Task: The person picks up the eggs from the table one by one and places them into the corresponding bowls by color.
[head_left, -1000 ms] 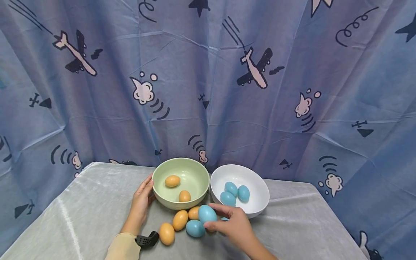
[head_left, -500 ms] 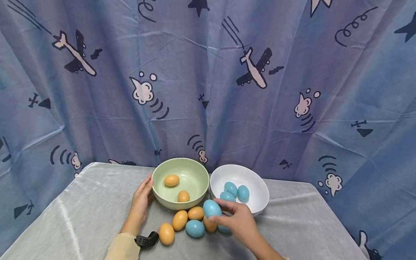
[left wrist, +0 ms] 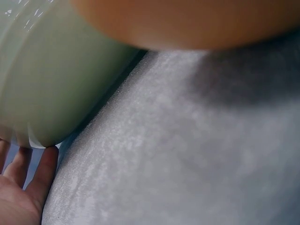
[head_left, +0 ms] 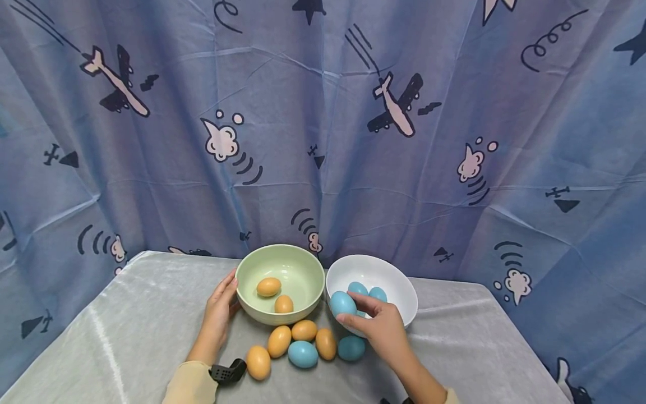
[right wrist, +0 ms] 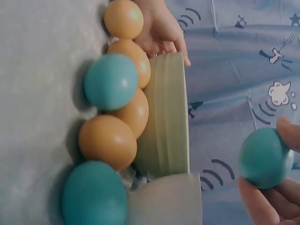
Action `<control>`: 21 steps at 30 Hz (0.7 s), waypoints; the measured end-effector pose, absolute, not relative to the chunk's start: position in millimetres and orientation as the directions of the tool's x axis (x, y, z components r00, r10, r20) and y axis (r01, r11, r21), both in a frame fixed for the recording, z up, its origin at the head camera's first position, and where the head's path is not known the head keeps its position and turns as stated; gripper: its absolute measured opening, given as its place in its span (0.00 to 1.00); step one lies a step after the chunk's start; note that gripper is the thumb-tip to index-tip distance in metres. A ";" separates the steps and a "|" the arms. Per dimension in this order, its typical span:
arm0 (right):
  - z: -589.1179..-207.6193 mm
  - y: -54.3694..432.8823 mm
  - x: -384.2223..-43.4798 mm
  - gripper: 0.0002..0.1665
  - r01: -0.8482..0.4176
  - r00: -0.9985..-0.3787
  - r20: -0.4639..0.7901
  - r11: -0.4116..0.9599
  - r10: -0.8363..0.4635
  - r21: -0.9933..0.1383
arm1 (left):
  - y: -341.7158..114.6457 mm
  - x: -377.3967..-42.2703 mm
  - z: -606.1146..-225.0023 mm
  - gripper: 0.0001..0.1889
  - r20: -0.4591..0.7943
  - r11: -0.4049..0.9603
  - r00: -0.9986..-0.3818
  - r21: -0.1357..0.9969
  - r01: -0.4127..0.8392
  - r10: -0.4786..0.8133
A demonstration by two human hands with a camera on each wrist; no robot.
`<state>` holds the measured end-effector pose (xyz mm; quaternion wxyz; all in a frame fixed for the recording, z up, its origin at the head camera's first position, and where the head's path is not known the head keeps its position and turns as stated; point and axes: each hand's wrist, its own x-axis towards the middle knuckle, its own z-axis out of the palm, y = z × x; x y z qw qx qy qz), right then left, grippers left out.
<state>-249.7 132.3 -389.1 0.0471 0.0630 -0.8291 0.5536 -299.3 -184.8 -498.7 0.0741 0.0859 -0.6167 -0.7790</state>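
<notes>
My right hand (head_left: 381, 325) pinches a blue egg (head_left: 343, 303) between thumb and fingers over the near left rim of the white bowl (head_left: 401, 292). Inside that bowl lie blue eggs (head_left: 358, 288), partly hidden by the hand and held egg. My left hand (head_left: 220, 311) touches the outer left side of the green bowl (head_left: 308, 275) with fairly straight fingers (left wrist: 44, 171). Two yellow eggs (head_left: 269, 287) lie in the green bowl. In the right wrist view, the held blue egg (right wrist: 265, 158) is apart from the bowls.
In front of the bowls, several yellow eggs (head_left: 258, 362) lie on the grey cloth (head_left: 146, 325) along with two blue eggs (head_left: 351, 348). The bowls stand side by side. Behind the table hangs a blue patterned curtain (head_left: 282, 140).
My right hand has carried the blue egg up and right, from above the loose eggs to the white bowl's rim. The left hand stays put; a yellow egg in the green bowl has shifted slightly.
</notes>
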 end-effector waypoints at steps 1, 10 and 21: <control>-388.6 133.1 -252.1 0.30 -0.160 -0.987 0.157 0.381 -0.041 -0.911 | -184.9 -299.5 -498.9 0.30 -0.043 -0.228 -0.974 0.974 0.009 -0.222; -386.3 138.6 -275.1 0.33 -0.136 -0.986 0.164 0.408 0.035 -0.903 | -184.5 -300.1 -498.4 0.30 -0.047 -0.228 -0.973 0.974 0.005 -0.226; -394.1 132.5 -299.0 0.32 -0.108 -0.985 0.154 0.426 0.076 -0.898 | -184.1 -299.0 -496.8 0.31 -0.048 -0.236 -0.974 0.972 0.006 -0.222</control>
